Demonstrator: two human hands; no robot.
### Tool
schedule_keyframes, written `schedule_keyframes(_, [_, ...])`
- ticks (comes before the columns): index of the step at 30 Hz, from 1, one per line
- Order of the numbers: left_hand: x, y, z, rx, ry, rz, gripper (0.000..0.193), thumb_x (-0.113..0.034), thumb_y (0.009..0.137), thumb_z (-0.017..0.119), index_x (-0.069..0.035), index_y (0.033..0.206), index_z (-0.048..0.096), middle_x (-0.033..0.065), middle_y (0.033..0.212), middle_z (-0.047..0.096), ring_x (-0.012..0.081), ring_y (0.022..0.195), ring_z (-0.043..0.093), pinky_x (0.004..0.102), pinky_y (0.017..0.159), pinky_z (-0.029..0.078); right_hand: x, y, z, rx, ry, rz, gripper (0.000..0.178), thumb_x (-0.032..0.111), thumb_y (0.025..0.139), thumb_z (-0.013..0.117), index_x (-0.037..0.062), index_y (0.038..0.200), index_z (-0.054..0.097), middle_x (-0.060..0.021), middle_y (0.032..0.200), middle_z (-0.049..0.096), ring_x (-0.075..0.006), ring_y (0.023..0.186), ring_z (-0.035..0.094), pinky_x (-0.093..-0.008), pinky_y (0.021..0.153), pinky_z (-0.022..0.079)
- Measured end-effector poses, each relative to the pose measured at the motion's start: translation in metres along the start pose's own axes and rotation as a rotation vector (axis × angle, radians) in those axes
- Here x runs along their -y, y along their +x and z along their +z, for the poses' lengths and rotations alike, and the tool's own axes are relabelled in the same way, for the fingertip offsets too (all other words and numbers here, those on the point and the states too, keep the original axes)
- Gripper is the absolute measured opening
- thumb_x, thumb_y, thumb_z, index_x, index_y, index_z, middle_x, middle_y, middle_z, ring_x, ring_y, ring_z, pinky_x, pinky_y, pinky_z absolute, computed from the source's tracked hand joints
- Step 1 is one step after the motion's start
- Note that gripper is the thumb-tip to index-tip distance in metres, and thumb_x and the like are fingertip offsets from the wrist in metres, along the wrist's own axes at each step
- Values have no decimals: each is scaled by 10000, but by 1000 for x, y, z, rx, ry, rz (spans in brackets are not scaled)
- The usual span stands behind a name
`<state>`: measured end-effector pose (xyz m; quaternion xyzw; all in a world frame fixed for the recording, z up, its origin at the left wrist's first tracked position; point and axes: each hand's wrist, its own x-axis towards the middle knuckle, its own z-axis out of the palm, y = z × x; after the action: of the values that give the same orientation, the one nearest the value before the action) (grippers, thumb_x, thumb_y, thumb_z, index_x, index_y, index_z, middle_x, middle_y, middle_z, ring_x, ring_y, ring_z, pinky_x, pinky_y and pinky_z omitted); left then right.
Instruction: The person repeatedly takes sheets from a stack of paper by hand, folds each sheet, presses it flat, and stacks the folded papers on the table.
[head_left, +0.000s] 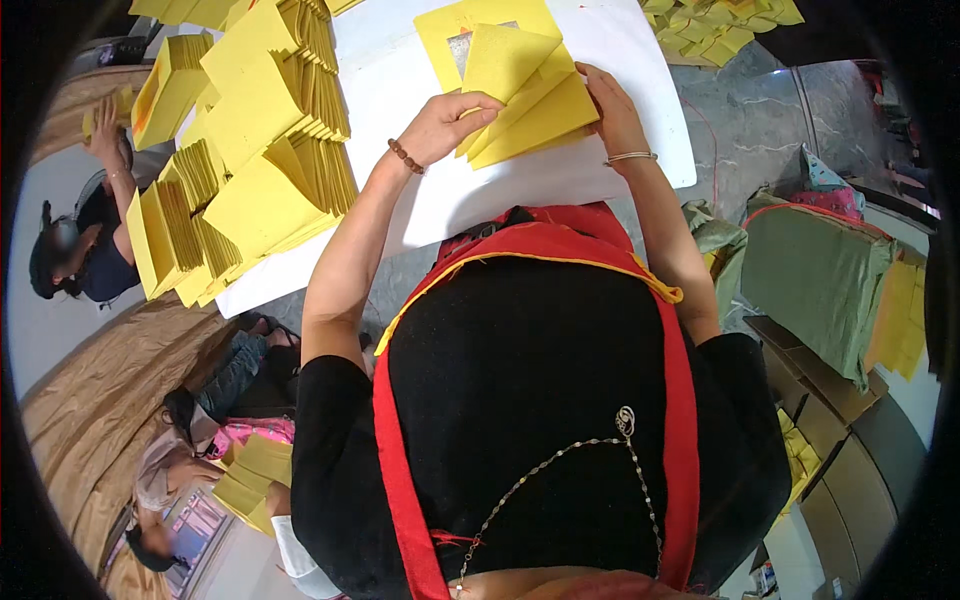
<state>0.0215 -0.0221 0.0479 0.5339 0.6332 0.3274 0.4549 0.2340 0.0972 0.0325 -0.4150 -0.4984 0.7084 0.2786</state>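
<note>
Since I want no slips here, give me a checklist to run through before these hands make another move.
1. Left hand pinching the folded yellow papers: ok, thumb and fingers at their left side.
2. Right hand at their right edge: ok.
3. Right thumb placement: cannot tell, hidden from view.
4. Silver patch on the yellow sheet fully visible: not ok, partly covered by the folded papers.
5. Yellow stacks apart from both hands: ok, off to the left.
6. Number of papers held: cannot tell, layers overlap.
</note>
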Motion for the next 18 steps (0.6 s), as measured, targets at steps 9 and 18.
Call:
schedule_keyframes(9, [-2,-1,9,-132,87,258,319,-230,901,518,-90,1186,533,109,1100,599,201,984,576,301,873,430,-1,1,0,-22,1,-3,386,379,924,452,98,1163,568,0,991,598,-76,842,532,-234,654,422])
schedule_keyframes(18, [10,4,15,-326,-47,160,277,-243,911,519,-26,1075,571,60,829,616,94,693,528,252,604,443,-3,1,-1,-6,-7,23,387,375,915,464,97,1166,561,-14,1007,594,-88,867,536,-245,668,434])
